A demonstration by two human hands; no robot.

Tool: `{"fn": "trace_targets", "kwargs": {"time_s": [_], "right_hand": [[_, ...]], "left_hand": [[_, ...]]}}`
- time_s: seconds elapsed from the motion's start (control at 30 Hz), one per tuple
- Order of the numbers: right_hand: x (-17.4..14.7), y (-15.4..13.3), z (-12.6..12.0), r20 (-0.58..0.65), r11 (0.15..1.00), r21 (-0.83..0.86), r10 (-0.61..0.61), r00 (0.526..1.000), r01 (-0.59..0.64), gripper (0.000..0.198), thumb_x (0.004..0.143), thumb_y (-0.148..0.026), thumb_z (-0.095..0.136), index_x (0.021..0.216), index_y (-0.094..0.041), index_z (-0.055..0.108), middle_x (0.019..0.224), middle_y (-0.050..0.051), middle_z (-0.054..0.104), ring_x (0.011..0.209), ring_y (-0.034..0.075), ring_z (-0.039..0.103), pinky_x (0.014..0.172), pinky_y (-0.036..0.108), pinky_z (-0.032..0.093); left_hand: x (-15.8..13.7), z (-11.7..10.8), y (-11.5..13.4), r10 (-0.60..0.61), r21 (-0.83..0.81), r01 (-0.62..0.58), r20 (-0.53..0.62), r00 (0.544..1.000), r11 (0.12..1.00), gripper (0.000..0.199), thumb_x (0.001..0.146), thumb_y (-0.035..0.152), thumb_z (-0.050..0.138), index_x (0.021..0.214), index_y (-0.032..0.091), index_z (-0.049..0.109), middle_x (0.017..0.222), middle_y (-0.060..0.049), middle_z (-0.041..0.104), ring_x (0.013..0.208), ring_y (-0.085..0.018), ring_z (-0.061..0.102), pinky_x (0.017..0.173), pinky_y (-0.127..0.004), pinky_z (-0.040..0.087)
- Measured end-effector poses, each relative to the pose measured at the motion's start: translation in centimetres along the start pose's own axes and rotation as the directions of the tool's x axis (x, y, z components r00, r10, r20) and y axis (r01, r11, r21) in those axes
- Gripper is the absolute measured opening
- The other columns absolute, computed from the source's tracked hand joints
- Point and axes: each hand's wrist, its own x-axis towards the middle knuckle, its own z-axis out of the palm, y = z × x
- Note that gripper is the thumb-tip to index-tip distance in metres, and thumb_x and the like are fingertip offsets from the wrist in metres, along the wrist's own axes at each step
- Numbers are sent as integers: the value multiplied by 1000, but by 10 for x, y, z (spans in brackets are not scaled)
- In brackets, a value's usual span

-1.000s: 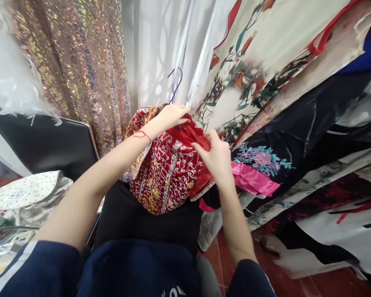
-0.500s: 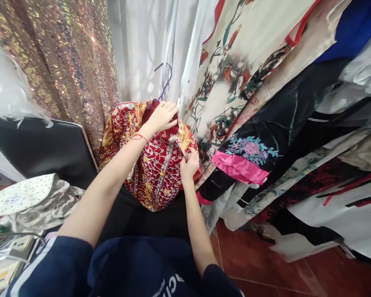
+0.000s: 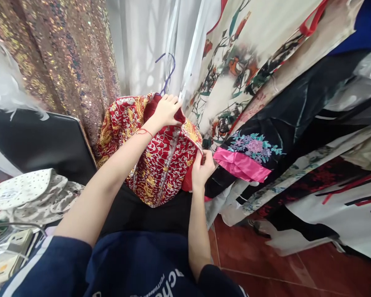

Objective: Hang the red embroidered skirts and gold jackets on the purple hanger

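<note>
Red embroidered top: one, gathered over the black cloth at the person's lap, with silver and gold stitching; part lies behind the left forearm, and its lower end is out of sight.
Left hand: one, at the top's neck opening, fingers pressed together and gripping its edge; the fingertips are hard to make out.
Right hand: one, at the top's right border, thumb and forefinger pinching the trimmed edge, other fingers curled and partly hidden.
Bracelet: one red string, on the left wrist, in front of the top.
Purple hanger: one, its hook rising just above the top, its lower part hidden.
Sequined fabric: one hanging, beyond the top to the left, cut off above.
White feathers: one blurred mass, well left of the top, cut off.
Black chair back: one, left of the top.
Polka-dot cloth: one bundle, farther left of the top, cut off.
Pink satin cuff: one, right of the top, below one embroidered flower cluster.
Hanging clothes: several, right of the top; overlaps prevent an exact count.
</note>
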Motion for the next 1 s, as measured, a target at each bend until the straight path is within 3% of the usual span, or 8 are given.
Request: {"fn": "trace_targets", "kwargs": {"time_s": [0.13, 0.23, 0.43, 0.6, 0.67, 0.77, 0.87, 1.0], "right_hand": [[-16, -36, 12, 104, 989, 17, -147, 984, 146, 25, 102, -37, 44, 84, -22, 54, 78, 2, 61, 72, 16, 58, 73, 27, 46], [-33, -35, 28, 276, 991, -63, -97, 956, 119, 29, 103, -37, 40, 84, -21, 55, 76, 3, 62, 68, 16, 58, 69, 27, 44], [-34, -25, 61, 581, 924, -381, 213, 786, 31, 30, 105, -32, 39, 101, -15, 63, 89, 11, 74, 77, 20, 69, 72, 28, 46], [-15, -65, 105, 677, 954, -272, 98, 729, 124, 38, 107, -31, 29, 120, -13, 59, 105, 16, 75, 92, 24, 73, 79, 30, 49], [-11, -73, 116, 743, 956, -239, 66, 666, 172, 42, 109, -34, 23, 126, -13, 55, 108, 17, 74, 97, 25, 72, 83, 31, 50], [-5, -66, 119, 831, 936, -275, 116, 544, 220, 38, 108, -32, 29, 132, -9, 49, 116, 20, 72, 102, 26, 72, 84, 32, 51], [11, -49, 107, 884, 928, -259, 115, 454, 269, 27, 101, -29, 52, 122, -13, 56, 117, 17, 73, 103, 25, 71, 86, 30, 51], [40, -45, 94, 904, 911, -255, 106, 414, 325, 17, 100, -28, 51, 104, -17, 64, 113, 14, 74, 105, 24, 70, 90, 31, 50]], "left_hand": [[9, 11, 1, -111, -25, 110, -39, 993, 994, 29, 97, 19, 47, 120, 10, 63, 111, -18, 64, 109, -32, 58, 97, -49, 42], [8, 10, -3, -81, -46, 81, -8, 997, 996, 29, 94, 14, 45, 117, 10, 63, 112, -17, 63, 111, -32, 57, 99, -51, 41], [3, -2, -13, 61, -92, -57, 45, 997, 994, 37, 80, 8, 55, 116, 9, 61, 110, -14, 60, 114, -32, 56, 102, -49, 41], [8, 1, -10, -15, -148, 23, 58, 998, 989, 27, 89, 11, 54, 115, 11, 62, 109, -14, 60, 115, -32, 56, 106, -50, 39], [9, 0, -8, -57, -152, 68, 73, 996, 986, 25, 95, 11, 47, 114, 11, 63, 109, -15, 61, 113, -31, 57, 105, -50, 38], [4, -3, -6, -36, -140, 44, 59, 998, 989, 33, 99, 11, 37, 118, 12, 64, 112, -17, 62, 114, -30, 56, 105, -50, 39], [-8, -10, -5, 29, -142, -27, 10, 1000, 989, 47, 95, 6, 37, 134, 17, 60, 122, -15, 62, 120, -29, 54, 110, -52, 37], [-33, -13, -2, -41, -148, 30, -71, 997, 989, 58, 95, 10, 38, 152, 23, 43, 150, -13, 50, 142, -30, 43, 119, -54, 27]]}}
